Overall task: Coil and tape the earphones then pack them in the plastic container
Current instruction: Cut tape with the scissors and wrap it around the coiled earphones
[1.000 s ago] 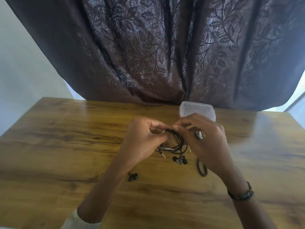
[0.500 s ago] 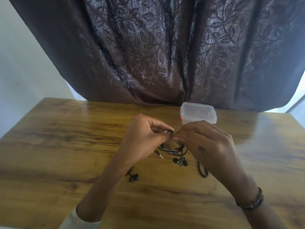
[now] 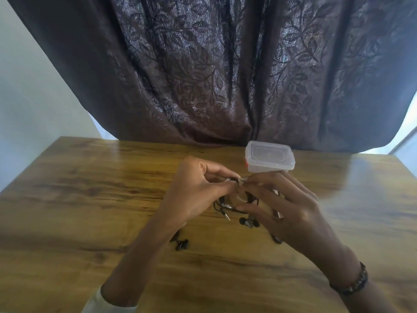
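A coil of black earphones [image 3: 237, 205] hangs between my two hands just above the wooden table [image 3: 79, 199]. My left hand [image 3: 198, 195] pinches the top of the coil with thumb and forefinger. My right hand [image 3: 286, 206] pinches the same spot from the right, other fingers spread over the coil. The jack plug and both earbuds [image 3: 249, 222] dangle below. Whether tape is between my fingertips I cannot tell. The clear plastic container [image 3: 269, 159], lid shut, stands just behind my hands.
A second small black earbud piece [image 3: 181, 245] lies on the table under my left forearm. A black loop [image 3: 277, 239] shows under my right hand. A dark patterned curtain [image 3: 214, 64] hangs behind the table's far edge.
My right hand has lowered and spread its fingers, uncovering the container behind. Both hands' fingertips stay pinched together at the top of the coil.
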Demonstrator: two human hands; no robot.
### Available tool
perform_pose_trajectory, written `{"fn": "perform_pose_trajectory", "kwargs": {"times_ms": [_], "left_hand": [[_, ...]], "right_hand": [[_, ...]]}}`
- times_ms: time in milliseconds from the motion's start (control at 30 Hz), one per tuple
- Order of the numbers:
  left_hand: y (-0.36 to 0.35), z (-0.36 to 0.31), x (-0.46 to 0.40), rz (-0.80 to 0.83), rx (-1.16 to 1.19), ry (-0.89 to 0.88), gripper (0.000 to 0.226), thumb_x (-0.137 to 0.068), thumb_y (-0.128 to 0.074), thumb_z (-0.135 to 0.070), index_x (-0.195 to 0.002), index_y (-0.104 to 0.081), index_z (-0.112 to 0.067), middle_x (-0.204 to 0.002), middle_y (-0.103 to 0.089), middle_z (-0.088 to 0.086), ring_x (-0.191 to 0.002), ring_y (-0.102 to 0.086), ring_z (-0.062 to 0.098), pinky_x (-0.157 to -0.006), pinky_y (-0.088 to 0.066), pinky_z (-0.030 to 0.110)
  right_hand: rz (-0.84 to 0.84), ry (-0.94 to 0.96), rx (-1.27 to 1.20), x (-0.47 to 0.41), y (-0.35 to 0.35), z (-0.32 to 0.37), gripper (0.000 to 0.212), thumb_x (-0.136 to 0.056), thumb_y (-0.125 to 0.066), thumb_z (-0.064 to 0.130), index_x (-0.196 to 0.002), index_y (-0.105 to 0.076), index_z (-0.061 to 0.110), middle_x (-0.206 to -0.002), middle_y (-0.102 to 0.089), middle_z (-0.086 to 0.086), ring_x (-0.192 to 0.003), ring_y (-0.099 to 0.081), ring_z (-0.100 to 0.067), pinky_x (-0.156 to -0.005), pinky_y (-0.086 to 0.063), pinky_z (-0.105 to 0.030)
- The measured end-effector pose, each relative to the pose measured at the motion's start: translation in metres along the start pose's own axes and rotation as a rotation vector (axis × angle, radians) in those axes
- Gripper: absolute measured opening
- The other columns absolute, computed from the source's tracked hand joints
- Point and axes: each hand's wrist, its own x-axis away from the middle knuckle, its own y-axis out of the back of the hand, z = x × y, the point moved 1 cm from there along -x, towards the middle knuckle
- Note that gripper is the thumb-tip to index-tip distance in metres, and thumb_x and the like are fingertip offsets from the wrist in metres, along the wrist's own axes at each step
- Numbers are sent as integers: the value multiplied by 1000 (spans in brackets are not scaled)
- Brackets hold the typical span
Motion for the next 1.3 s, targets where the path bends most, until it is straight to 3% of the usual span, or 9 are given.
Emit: {"fn": "perform_pose_trajectory", "kwargs": {"times_ms": [133, 267, 400, 533, 700, 833, 1033, 1200, 1300], "left_hand": [[2, -5, 1, 8, -19, -59, 14, -71, -80, -16, -84, -77, -18, -74, -75, -3, -73, -72, 17, -77, -59, 40], [2, -7, 1, 10, -46, -113, 14, -74, -78, -11, -87, -77, -17, -77, -76, -2, -71, -72, 17, -74, -59, 44], [2, -7, 1, 25, -89, -155, 16, -76, -76, -8, -89, -76, -17, -78, -76, -4, -72, -72, 13, -72, -60, 38], [2, -6, 1, 56, -117, -178, 15, -79, -74, -11, -91, -76, -19, -80, -76, -5, -74, -71, 11, -74, -59, 33], [3, -10, 0, 119, -143, -197, 20, -82, -71, -13, -100, -74, -18, -92, -75, -7, -85, -70, 4, -80, -56, 23], [3, -12, 2, 172, -138, -184, 27, -83, -70, -14, -109, -69, -24, -101, -73, -10, -91, -68, 2, -85, -55, 26], [-6, -13, 7, 38, -290, -299, 19, -84, -69, -27, -103, -69, -26, -80, -72, -12, -71, -68, 3, -69, -57, 32], [-7, -14, 8, -36, -428, -510, 18, -85, -67, -18, -103, -69, -17, -93, -65, -8, -80, -62, 5, -69, -53, 24], [-9, -13, 9, -89, -562, -607, 21, -85, -61, -23, -99, -69, -10, -89, -63, -3, -74, -59, 6, -63, -49, 23]], "right_hand": [[-79, -153, -222, -8, 4, 4, 15, -90, -66, 14, -100, -74, 7, -101, -67, -2, -92, -65, -10, -76, -55, -24], [-78, -335, -379, -16, 8, 4, 13, -81, -73, 10, -94, -76, 11, -95, -70, 4, -88, -68, -5, -73, -54, -13], [-46, -435, -529, -16, 8, 2, 15, -77, -75, 11, -91, -75, 13, -92, -73, 8, -87, -71, -8, -76, -56, -18], [-44, -441, -481, -18, 9, 1, 12, -76, -74, 21, -88, -76, 20, -88, -72, 13, -85, -70, -8, -74, -57, -20], [-48, -438, -471, -21, 13, 1, 12, -75, -74, 19, -87, -75, 22, -86, -72, 14, -82, -70, -3, -72, -55, -13], [-70, -463, -473, -21, 16, -2, 11, -75, -73, 19, -85, -75, 22, -87, -72, 15, -81, -70, 0, -73, -54, -10], [-65, -502, -512, -21, 20, 1, 14, -73, -77, 15, -87, -75, 19, -85, -74, 12, -79, -72, -3, -71, -56, -14], [-62, -573, -600, -23, 24, 5, 18, -70, -77, 14, -88, -74, 15, -84, -75, 12, -78, -72, -3, -70, -56, -13], [-48, -583, -633, -23, 25, 5, 20, -72, -78, 7, -91, -75, 13, -84, -76, 10, -78, -73, -5, -72, -56, -15]]}}
